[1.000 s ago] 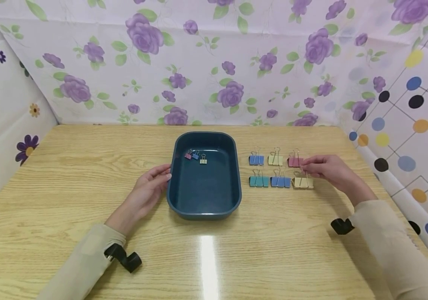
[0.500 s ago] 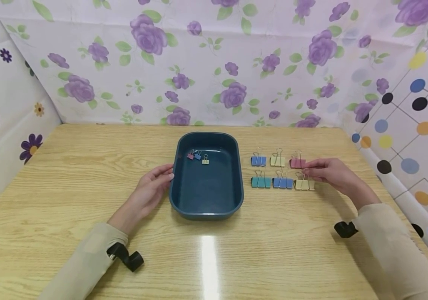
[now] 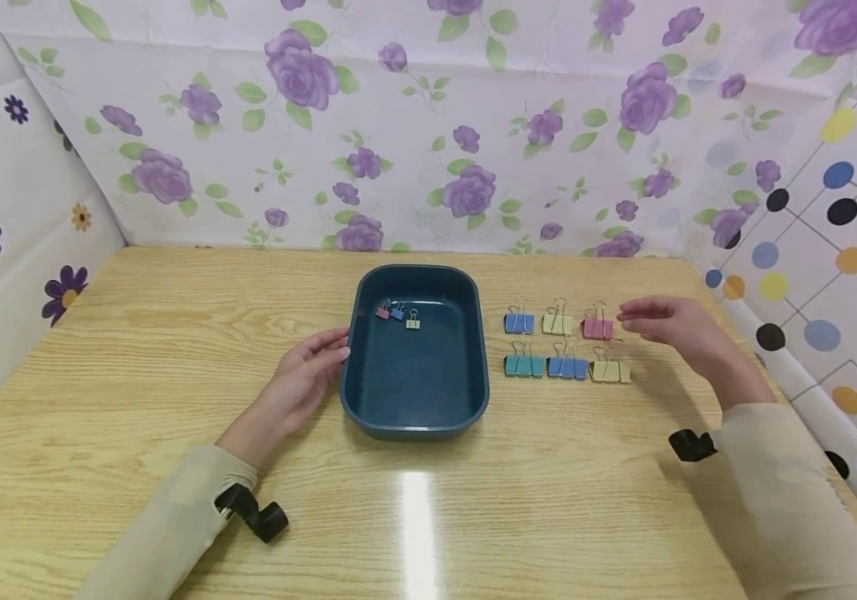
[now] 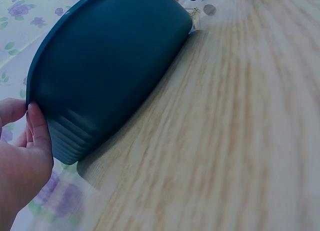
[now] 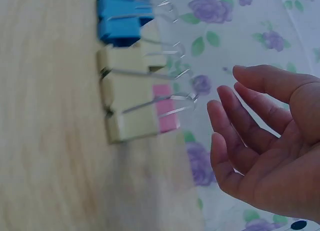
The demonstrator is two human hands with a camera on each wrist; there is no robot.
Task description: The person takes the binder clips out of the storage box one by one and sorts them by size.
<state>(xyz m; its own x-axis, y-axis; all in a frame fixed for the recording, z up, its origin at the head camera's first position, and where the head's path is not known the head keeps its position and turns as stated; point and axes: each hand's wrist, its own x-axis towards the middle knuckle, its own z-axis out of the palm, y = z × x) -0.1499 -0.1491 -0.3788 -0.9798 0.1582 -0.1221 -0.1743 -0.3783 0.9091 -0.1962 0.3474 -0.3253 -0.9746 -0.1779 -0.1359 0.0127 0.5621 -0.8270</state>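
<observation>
My left hand (image 3: pixel 303 379) pinches the left rim of a dark blue tray (image 3: pixel 415 432), thumb at the edge and fingers against its outer wall. Inside the tray lie a small pink binder clip (image 3: pixel 383 312), a small blue one and a small pale yellow one. My right hand (image 3: pixel 672 329) hovers empty with relaxed, parted fingers, just right of a larger pink binder clip (image 3: pixel 597 329). Below that stands a big pale yellow binder clip (image 3: pixel 611 372); the right wrist view shows this yellow binder clip (image 5: pixel 131 103) apart from the fingers.
Beside the tray, larger binder clips form two rows: a blue clip (image 3: pixel 519 323) and a light yellow clip (image 3: pixel 557 323) behind, a teal clip (image 3: pixel 523 366) and another blue clip (image 3: pixel 567 367) in front. Flowered cloth (image 3: pixel 398 125) hangs behind the wooden table (image 3: pixel 533 500).
My right hand has let go of the big yellow clip's wire handle and moved up and right, its fingers spreading. The left hand stays at the tray, and the head view has shifted slightly.
</observation>
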